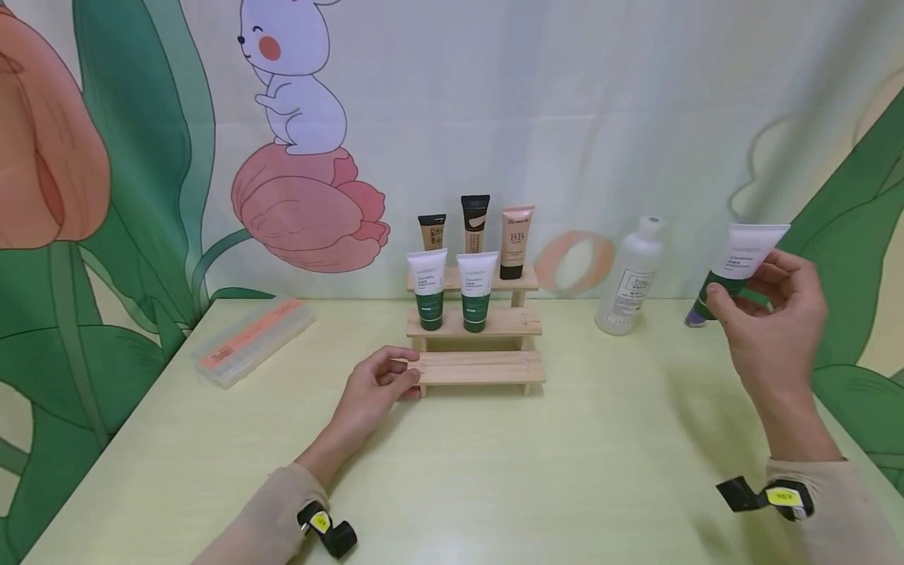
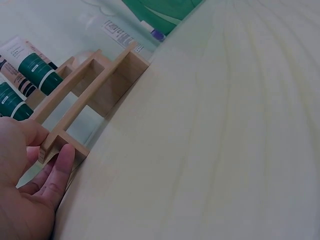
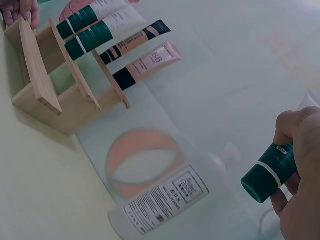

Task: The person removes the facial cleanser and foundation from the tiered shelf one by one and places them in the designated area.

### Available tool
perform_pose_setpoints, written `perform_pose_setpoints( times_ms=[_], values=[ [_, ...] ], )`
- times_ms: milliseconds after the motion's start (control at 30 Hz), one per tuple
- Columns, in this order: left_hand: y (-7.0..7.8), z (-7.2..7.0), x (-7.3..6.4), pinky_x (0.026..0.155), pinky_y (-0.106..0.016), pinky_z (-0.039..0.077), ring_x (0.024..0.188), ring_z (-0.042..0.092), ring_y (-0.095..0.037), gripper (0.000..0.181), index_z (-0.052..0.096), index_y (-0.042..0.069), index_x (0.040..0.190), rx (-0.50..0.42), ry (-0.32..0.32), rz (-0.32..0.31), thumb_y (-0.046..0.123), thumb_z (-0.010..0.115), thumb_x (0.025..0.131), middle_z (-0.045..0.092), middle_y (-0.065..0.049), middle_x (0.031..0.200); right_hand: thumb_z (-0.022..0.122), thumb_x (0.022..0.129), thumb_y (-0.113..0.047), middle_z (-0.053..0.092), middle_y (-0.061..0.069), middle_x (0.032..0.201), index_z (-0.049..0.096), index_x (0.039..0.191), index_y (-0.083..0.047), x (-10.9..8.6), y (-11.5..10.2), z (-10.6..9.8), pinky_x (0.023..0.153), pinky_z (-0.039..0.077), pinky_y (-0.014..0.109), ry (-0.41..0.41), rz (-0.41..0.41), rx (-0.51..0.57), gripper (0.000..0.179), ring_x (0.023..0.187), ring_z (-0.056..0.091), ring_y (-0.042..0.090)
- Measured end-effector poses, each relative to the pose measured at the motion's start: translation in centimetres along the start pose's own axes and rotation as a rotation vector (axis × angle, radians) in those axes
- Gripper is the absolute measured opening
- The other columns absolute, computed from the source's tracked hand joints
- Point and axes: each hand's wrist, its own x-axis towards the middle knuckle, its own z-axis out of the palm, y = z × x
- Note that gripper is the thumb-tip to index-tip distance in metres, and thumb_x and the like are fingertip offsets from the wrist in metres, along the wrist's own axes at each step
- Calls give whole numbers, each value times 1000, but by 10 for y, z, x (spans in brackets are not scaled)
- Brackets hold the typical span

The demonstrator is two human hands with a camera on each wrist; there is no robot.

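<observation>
My right hand (image 1: 780, 322) holds a white-and-green squeeze tube (image 1: 741, 253) in the air at the right, cap end down. In the right wrist view, thumb and fingers wrap round its green part (image 3: 280, 162). At the centre stands a three-step wooden rack (image 1: 487, 369); my left hand (image 1: 374, 384) grips the left end of its lowest step, thumb on top and fingers below. Two matching tubes, one (image 1: 427, 286) left of the other (image 1: 475, 290), stand on the middle step. Behind, the top step bears a pink BB tube (image 1: 517, 243) and two black-and-tan tubes (image 1: 475, 224).
Right of the rack stands a white bottle (image 1: 628, 282) with a printed label. A small purple-ended item (image 1: 695, 317) shows partly behind the held tube. A clear plastic case (image 1: 254, 341) with an orange band lies at the left. A printed curtain (image 1: 452, 110) hangs behind the table.
</observation>
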Motion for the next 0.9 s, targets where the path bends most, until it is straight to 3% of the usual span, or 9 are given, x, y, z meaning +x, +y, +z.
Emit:
perform_pose_setpoints(
  times_ms=[267, 600, 900],
  values=[
    [1, 1, 1, 87, -32, 71, 95, 75, -25, 25, 73, 7, 132, 1, 5, 4, 4, 73, 107, 69, -17, 112, 80, 96, 0, 61, -17, 126, 60, 153, -12, -1, 6, -19, 91, 55, 10, 40, -1, -154, 62, 114, 61, 5],
    [0, -1, 0, 87, -32, 71, 95, 75, -25, 27, 72, 7, 133, -1, 5, -8, 3, 74, 107, 69, -17, 113, 79, 99, -7, 54, -25, 126, 55, 158, -19, 0, 19, -38, 96, 51, 12, 36, 98, -234, 64, 118, 56, 1],
    [0, 1, -1, 87, -31, 71, 95, 76, -25, 27, 73, 9, 133, 11, 7, -15, 5, 75, 107, 68, -16, 112, 78, 96, -3, 54, -23, 121, 55, 156, -19, -2, 48, -57, 88, 48, 4, 10, 161, -251, 66, 111, 54, -1]
  ],
)
